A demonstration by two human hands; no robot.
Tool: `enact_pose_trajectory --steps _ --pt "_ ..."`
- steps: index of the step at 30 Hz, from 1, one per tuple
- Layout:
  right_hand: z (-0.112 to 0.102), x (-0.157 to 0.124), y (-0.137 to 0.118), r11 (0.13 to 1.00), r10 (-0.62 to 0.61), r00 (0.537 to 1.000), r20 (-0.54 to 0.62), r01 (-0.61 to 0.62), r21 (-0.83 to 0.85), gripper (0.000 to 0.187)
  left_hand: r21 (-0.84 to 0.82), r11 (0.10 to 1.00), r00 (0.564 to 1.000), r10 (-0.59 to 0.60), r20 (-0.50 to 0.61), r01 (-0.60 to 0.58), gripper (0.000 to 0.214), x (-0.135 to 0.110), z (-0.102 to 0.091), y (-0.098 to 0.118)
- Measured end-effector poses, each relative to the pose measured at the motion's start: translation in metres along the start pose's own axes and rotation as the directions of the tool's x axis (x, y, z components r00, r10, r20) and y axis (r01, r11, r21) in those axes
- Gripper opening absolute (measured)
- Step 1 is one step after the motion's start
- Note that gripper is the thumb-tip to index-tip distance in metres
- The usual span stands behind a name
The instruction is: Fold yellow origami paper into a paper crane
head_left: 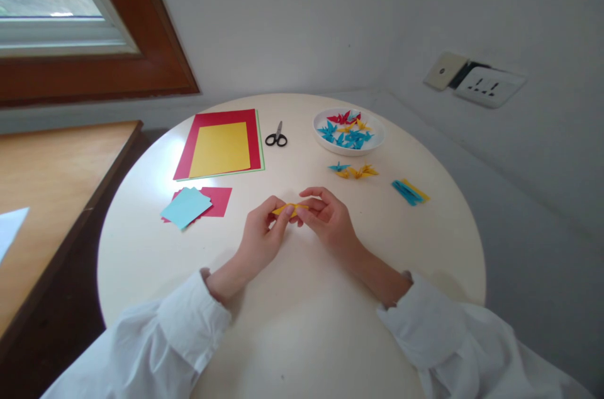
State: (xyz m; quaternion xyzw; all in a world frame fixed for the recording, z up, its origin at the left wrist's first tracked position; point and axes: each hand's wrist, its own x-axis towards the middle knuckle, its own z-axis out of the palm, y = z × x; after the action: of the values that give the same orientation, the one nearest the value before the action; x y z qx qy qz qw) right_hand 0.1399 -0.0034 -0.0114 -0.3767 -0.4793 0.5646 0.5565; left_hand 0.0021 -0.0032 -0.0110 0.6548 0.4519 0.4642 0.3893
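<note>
Between my two hands, above the middle of the round table, is a small folded piece of yellow paper (283,209). The thumb and fingers of my left hand (265,226) pinch its left part. My right hand (333,223) pinches its right end between thumb and fingers, with the index finger raised and bent over it. The fingers partly cover the paper, so its full shape is hidden. Beyond my right hand lie several finished paper cranes, a blue one (339,167) and yellow ones (365,172).
A white plate (325,146) at the back right holds several red, blue and yellow cranes. Black-handled scissors (276,138) lie beside large coloured sheets (221,147). Small paper squares (187,207) sit at left, folded strips (408,192) at right. White walls border the round table (302,336).
</note>
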Motion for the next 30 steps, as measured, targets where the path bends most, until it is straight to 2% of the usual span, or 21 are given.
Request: enact_pose_trajectory --steps 3,7,10,14,20,24,30 --pt "-0.001 0.000 0.001 0.998 0.004 1.000 -0.001 -0.004 -0.063 0.040 -0.043 0.998 0.998 -0.049 0.027 0.051 0.027 0.000 0.001 0.000" --pt "0.001 -0.001 0.002 0.959 -0.051 0.999 0.019 0.054 -0.277 0.047 -0.071 0.991 0.992 -0.110 0.063 0.115 0.030 0.001 0.004 0.001" --pt "0.005 -0.002 0.001 0.931 -0.080 0.997 0.025 0.083 -0.356 0.051 -0.103 0.985 0.989 -0.135 0.064 0.141 0.032 0.001 0.006 0.002" --pt "0.007 -0.002 0.000 0.929 -0.079 0.997 0.019 0.080 -0.361 0.049 -0.251 0.944 0.975 -0.192 0.112 0.215 0.035 0.002 0.008 0.001" --pt "0.007 -0.002 0.004 0.950 -0.029 1.000 0.011 0.031 -0.311 0.048 -0.522 0.796 0.950 -0.223 0.218 0.306 0.036 0.001 0.011 0.000" --pt "0.006 -0.001 0.005 0.965 -0.003 1.000 0.024 0.009 -0.264 0.048 -0.571 0.759 0.948 -0.217 0.234 0.315 0.037 0.001 0.011 0.000" --pt "0.004 -0.001 0.006 0.973 0.017 0.999 0.038 -0.008 -0.231 0.048 -0.553 0.772 0.946 -0.208 0.247 0.314 0.036 0.000 0.010 0.001"
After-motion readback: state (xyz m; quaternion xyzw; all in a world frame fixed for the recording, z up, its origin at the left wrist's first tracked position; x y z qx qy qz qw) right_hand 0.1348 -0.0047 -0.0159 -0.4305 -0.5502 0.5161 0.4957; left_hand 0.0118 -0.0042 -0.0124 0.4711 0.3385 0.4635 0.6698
